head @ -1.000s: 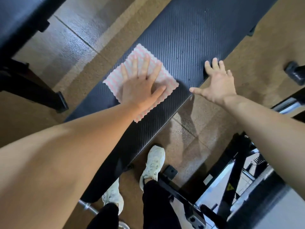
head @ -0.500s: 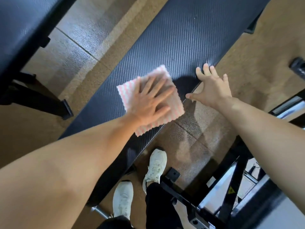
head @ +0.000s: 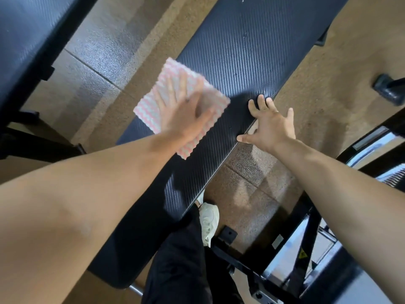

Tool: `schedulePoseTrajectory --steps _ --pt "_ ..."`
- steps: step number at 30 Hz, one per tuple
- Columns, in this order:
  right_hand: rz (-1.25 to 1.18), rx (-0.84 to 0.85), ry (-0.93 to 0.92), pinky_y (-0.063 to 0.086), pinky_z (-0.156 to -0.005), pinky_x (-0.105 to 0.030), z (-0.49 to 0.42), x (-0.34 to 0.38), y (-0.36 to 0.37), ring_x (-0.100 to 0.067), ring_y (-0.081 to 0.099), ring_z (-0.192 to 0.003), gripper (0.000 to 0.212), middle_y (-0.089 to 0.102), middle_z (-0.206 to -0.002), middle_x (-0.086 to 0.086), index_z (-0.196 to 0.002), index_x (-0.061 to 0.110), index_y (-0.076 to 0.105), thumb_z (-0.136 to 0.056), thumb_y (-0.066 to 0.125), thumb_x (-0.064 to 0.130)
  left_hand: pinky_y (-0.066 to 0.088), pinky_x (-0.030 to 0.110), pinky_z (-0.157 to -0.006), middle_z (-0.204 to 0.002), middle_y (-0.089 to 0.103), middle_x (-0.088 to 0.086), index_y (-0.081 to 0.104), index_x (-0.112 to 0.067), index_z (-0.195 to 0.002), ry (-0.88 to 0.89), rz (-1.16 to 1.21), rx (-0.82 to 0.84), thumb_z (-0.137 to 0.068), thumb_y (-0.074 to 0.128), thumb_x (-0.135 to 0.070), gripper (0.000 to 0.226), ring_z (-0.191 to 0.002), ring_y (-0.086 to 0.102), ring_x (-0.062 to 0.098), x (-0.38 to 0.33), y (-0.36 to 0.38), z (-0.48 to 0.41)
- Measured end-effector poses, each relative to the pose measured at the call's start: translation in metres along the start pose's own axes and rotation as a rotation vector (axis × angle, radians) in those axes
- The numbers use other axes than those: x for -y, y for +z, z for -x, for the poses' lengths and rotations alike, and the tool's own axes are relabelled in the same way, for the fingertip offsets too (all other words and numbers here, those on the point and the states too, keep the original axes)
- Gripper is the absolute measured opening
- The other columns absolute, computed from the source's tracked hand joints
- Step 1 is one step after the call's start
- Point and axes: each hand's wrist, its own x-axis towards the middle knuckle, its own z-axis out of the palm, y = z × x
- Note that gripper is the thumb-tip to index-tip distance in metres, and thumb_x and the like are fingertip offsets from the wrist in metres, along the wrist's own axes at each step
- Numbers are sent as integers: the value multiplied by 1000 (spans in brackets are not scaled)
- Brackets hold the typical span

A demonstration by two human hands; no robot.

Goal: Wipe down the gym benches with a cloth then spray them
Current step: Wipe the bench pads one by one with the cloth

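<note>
Wiping stage: we judge the wipe of this desk to be underway; no spray bottle shows, so spraying remains, and likely the other bench at far left.
Left hand: fingers spread flat, pressing the cloth onto the desk; blurred.
Cloth: pink-and-white, reaching just past the desk's left edge.
Right hand: fingers splayed, tips resting on the desk's right edge near the cloth, holding nothing.

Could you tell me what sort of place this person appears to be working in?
Most likely a gym: a long padded black bench, a second bench at the left, speckled rubber floor tiles, and a black steel machine frame at lower right.
</note>
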Motion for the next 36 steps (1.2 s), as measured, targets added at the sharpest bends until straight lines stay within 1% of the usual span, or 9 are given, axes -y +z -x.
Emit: schedulePoseTrajectory --steps 2,6,11,13,15,18,25,31,36 --pt "-3 7 -2 10 -120 -69 1 -1 -1 -19 0 -157 109 -1 -171 1 -162 29 7 -81 63 74 9 67 -123 -173 -2 6 -2 -42 -162 157 -62 35 -96 13 -79 76 -157 3 44 -15 9 10" --pt "-39 17 -16 10 -121 -65 3 -6 1 -17 -3 -157 106 -2 -171 4 -162 31 3 -83 63 70 3 72 -121 -174 -6 6 3 -41 -163 376 -211 -10 -97 12 -79 76 -157 -8 44 -31 25 23" --pt "-134 73 -77 11 -125 -58 10 -16 -12 -15 -2 -157 97 -1 -171 3 -162 30 11 -89 74 20 2 73 -119 -174 -4 7 8 -41 -163 547 -227 7 -101 20 -73 72 -157 -8 43 -38 33 35" --pt "-175 75 -104 13 -126 -50 8 -23 -23 -12 8 -156 89 10 -170 4 -161 28 24 -88 72 8 1 74 -119 -174 -5 6 6 -41 -164 574 -234 16 -101 22 -71 72 -157 -8 43 -39 34 33" --pt "-226 -27 -114 21 -124 -39 6 -30 -33 -14 30 -151 72 33 -163 0 -153 23 43 -88 73 14 2 74 -118 -174 -6 6 4 -42 -164 580 -218 31 -100 24 -71 72 -158 -7 42 -38 30 29" --pt "-331 -213 2 30 -120 -37 -3 -35 -39 -18 45 -142 65 51 -153 -3 -147 20 53 -87 76 28 2 73 -120 -174 -4 5 5 -43 -163 564 -205 17 -98 23 -76 75 -158 -8 41 -31 27 20" --pt "-280 -258 154 26 -120 -55 -40 -52 -41 -27 21 -154 88 22 -168 -7 -158 22 31 -86 72 53 2 73 -121 -174 -7 2 4 -44 -163 293 -175 -71 -96 19 -81 79 -158 -8 39 -14 -7 -42" --pt "-197 -243 112 14 -124 -54 -66 -73 -43 -28 7 -157 90 15 -169 -5 -160 20 25 -88 61 62 -2 75 -118 -174 -4 0 5 -44 -162 -5 -105 -126 -97 19 -78 75 -158 -6 40 -21 -26 -86" --pt "-177 -260 30 22 -122 -53 -70 -86 -41 -25 18 -155 88 28 -164 -8 -154 16 36 -85 66 62 0 76 -118 -173 0 14 12 -35 -164 -9 -71 -126 -97 28 -74 80 -156 -2 49 -50 -10 -81"
